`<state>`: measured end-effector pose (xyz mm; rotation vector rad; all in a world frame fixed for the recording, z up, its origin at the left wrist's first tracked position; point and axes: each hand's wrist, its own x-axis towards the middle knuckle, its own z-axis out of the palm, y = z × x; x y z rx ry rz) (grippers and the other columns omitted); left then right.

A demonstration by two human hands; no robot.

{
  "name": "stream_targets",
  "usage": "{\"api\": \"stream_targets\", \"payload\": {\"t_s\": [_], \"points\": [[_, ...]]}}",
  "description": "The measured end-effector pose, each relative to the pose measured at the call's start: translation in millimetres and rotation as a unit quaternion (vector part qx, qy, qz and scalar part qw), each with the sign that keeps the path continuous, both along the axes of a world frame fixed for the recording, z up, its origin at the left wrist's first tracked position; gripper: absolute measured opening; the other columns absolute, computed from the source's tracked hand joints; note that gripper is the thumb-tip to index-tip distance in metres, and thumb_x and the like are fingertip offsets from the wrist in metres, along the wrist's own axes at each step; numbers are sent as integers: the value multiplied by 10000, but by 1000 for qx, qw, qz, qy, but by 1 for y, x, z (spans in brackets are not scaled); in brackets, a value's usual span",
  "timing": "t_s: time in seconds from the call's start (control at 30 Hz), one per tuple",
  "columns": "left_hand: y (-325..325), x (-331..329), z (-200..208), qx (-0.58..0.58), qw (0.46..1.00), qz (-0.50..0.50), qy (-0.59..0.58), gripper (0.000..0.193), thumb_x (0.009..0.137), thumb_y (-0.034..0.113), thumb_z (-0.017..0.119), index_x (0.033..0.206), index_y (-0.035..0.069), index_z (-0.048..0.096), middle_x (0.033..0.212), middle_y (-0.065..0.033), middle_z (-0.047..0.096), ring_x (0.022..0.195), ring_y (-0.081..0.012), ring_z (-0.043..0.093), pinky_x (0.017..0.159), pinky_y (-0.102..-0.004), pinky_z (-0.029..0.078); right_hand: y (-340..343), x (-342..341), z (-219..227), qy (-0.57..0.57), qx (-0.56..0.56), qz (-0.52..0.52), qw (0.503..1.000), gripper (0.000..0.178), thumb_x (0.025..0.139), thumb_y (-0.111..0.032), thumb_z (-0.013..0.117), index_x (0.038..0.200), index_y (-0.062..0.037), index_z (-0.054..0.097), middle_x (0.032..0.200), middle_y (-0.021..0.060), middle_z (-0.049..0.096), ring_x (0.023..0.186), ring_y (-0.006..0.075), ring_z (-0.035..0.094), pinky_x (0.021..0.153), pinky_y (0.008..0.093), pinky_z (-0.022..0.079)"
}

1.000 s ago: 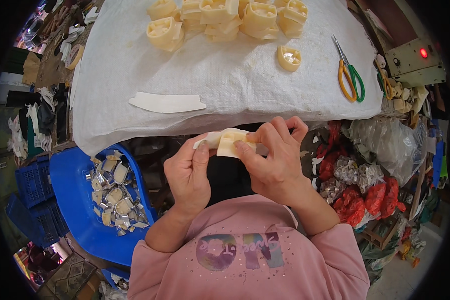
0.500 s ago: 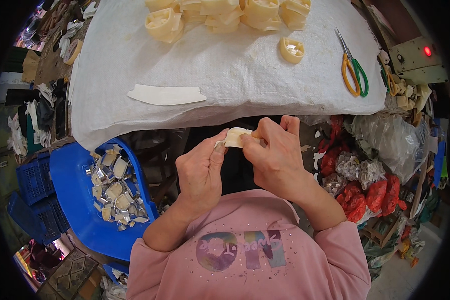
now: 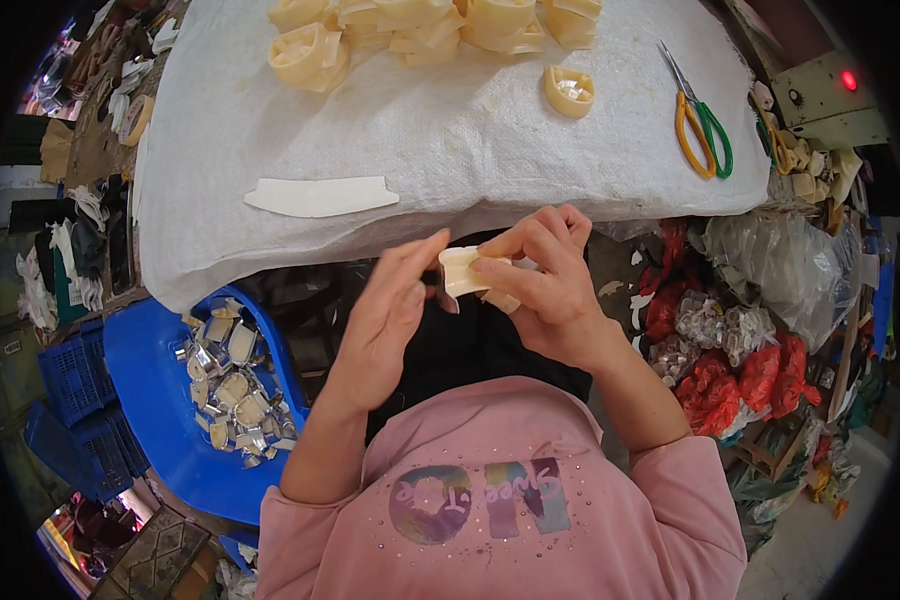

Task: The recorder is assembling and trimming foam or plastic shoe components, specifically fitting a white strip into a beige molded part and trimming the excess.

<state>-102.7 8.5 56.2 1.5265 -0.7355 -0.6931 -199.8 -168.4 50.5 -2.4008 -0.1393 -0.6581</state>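
My right hand (image 3: 558, 285) pinches a cream, curved buckle-like piece (image 3: 459, 272) between thumb and fingers, over my lap just off the table's near edge. A shiny edge shows at the piece's left end. Beside that end is my left hand (image 3: 385, 315), open with its fingers stretched out; whether a fingertip touches the piece I cannot tell. Ahead on the white-covered table lies a flat white curved strip (image 3: 321, 197). A single cream ring-shaped piece (image 3: 569, 92) sits farther right, and several similar wrapped pieces (image 3: 310, 58) are heaped at the far edge.
Scissors (image 3: 698, 120) with orange and green handles lie at the right of the white sheet (image 3: 420, 130). Left of me, a blue plastic seat-shaped holder (image 3: 160, 400) bears several shiny metal-and-cream pieces (image 3: 235, 375). Red bags (image 3: 740, 385) and clear plastic (image 3: 780, 280) crowd the right side.
My left hand has let go of the cream piece and straightened its fingers. The right hand still holds the piece, now turned so its shiny edge shows. The view has shifted slightly.
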Motion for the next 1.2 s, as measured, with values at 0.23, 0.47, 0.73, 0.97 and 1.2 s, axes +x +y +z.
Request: {"api": "stream_targets", "payload": {"t_s": [0.23, 0.47, 0.73, 0.97, 1.2], "points": [[-8, 0, -11, -87, 893, -160, 412, 592, 950, 466, 426, 1376, 76, 295, 1142, -67, 505, 960, -156, 515, 803, -295, 425, 2, -4, 8, 3, 42, 56, 998, 358, 608, -22, 667, 940, -149, 629, 878, 18, 523, 817, 211, 463, 791, 417, 277], [-15, -4, -11, -27, 888, -102, 447, 569, 810, 405, 582, 1215, 35, 431, 1045, -81, 540, 845, -146, 532, 733, -294, 443, 1, -5, 11, 9, 27, 71, 997, 339, 597, -12, 656, 905, -146, 617, 845, 23, 503, 801, 209, 458, 788, 424, 279], [-16, -2, -17, -79, 898, -121, 415, 636, 866, 489, 552, 1270, 21, 406, 1080, -100, 542, 955, -173, 541, 807, -299, 442, -5, -4, 8, 11, 28, 50, 998, 430, 563, 27, 653, 952, -155, 643, 845, 6, 520, 806, 209, 470, 814, 422, 268], [0, -17, -18, -122, 989, 81, -8, 295, 874, 155, 648, 1102, -16, 570, 1034, -98, 524, 861, -133, 520, 754, -264, 435, -8, -7, 6, 24, 21, 18, 999, 391, 604, 1, 683, 968, -136, 645, 821, -1, 525, 804, 206, 478, 811, 416, 266], [-8, -20, -18, -156, 981, 118, 12, 172, 776, 37, 724, 939, 4, 681, 863, -70, 598, 758, -118, 545, 644, -223, 450, -5, -9, 7, 43, 72, 48, 995, 350, 654, -22, 693, 990, -102, 634, 799, 26, 497, 799, 207, 472, 806, 387, 263]]}}
